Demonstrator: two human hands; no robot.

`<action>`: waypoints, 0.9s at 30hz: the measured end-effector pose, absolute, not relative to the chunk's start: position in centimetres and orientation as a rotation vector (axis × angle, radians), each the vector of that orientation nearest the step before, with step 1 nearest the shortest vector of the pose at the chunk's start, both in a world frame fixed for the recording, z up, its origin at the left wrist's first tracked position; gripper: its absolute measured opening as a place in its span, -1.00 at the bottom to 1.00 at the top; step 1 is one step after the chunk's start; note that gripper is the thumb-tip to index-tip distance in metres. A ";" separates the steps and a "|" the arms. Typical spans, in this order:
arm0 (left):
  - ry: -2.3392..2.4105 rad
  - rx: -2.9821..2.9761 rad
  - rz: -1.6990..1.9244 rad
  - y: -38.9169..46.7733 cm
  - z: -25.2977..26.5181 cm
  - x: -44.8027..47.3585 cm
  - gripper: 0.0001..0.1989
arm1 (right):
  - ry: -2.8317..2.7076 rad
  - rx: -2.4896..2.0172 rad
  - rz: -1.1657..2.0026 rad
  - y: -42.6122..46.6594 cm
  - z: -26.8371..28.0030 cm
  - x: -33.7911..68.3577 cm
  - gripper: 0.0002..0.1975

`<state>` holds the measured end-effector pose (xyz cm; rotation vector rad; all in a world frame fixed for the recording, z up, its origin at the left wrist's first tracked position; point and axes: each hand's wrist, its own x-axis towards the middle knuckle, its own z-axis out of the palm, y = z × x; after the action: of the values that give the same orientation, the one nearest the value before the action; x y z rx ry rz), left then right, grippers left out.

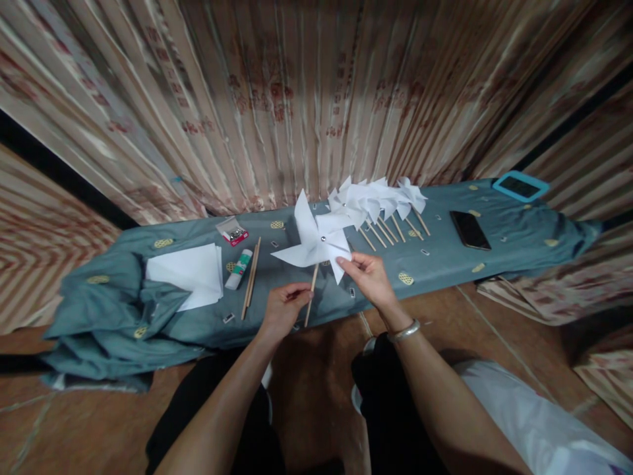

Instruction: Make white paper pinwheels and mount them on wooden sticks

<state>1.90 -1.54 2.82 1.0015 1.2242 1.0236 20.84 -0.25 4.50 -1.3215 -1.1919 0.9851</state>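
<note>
A white paper pinwheel (309, 244) with a silver pin at its centre is held up in front of me on a thin wooden stick (310, 309). My left hand (287, 305) pinches that stick below the blades. With thumb and fingers closed, my right hand (368, 277) grips the tip of the pinwheel's lower right blade. Just behind, a row of several white pinwheels (380, 198) lies on the cloth, their sticks pointing toward me. Left of my hands are loose wooden sticks (251, 278), a glue stick (239, 269) and a small open box of pins (232, 231).
A stack of white paper (190, 267) lies at the left, partly under a fold of the green-grey cloth (123, 264). To the right are a black phone (469, 229) and a blue-framed tablet (521, 187). A patterned curtain (297, 99) hangs behind the narrow surface.
</note>
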 end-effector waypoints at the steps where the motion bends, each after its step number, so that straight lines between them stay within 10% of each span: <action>1: 1.222 0.997 1.024 -1.5 2.8 2.0 -0.76 | -1.194 -1.323 0.982 -0.3 4.5 20.8 -0.58; 27: 1.211 1.005 1.044 -1.4 2.5 2.7 -0.77 | -1.252 -1.328 0.987 -0.8 5.4 20.4 -0.55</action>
<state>2.66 -1.41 2.54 1.0048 1.2112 1.0444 20.36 -0.76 5.45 -1.3279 -1.2519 0.9873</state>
